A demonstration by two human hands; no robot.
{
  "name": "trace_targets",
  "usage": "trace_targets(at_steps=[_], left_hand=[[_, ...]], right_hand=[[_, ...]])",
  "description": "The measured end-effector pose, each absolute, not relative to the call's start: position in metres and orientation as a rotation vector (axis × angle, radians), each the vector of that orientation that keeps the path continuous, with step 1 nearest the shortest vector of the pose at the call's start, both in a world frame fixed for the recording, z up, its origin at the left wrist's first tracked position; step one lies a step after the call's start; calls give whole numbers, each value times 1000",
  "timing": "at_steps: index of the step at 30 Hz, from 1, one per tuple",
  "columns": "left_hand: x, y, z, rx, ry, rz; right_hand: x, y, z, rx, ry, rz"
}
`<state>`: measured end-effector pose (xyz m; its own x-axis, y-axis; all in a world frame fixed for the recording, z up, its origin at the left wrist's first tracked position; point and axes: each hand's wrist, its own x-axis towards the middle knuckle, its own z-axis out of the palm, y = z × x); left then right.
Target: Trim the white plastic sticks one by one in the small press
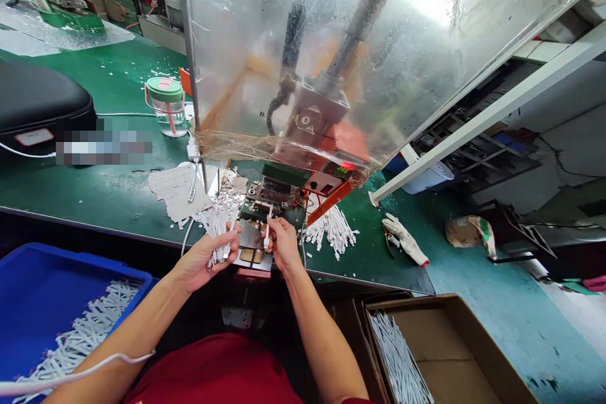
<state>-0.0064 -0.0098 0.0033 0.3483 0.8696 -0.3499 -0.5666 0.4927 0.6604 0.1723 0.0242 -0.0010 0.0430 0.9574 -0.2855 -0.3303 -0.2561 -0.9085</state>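
Green surface point(95, 196) ahead, left hand point(208, 262) clamped on a bunch of white cords point(218, 233), held close so my right hand point(283, 243) can pinch one cord point(267, 233) by the machine point(326, 177).

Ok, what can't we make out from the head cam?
Head view:
- Pixelated patch on the bench: hides what lies there.
- Red readout on the machine: too small to read.
- White strips in the left hand: fingers hide part of the bundle.
- White piece at the right hand: fingers hide part of it.
- Blue crate and cardboard box: cut off by the frame edges.
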Motion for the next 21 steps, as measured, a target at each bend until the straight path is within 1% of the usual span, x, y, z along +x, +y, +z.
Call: trace_targets(at_steps=[8, 16, 21], left_hand=[[12, -4, 6, 643, 759, 939], [36, 6, 9, 975, 1110, 888], [43, 10, 11, 1028, 1204, 837]], right_hand=[[175, 23, 1, -1205, -759, 1495], [175, 20, 3, -1165, -847, 1469], [201, 8, 3, -1287, -1026, 1352]])
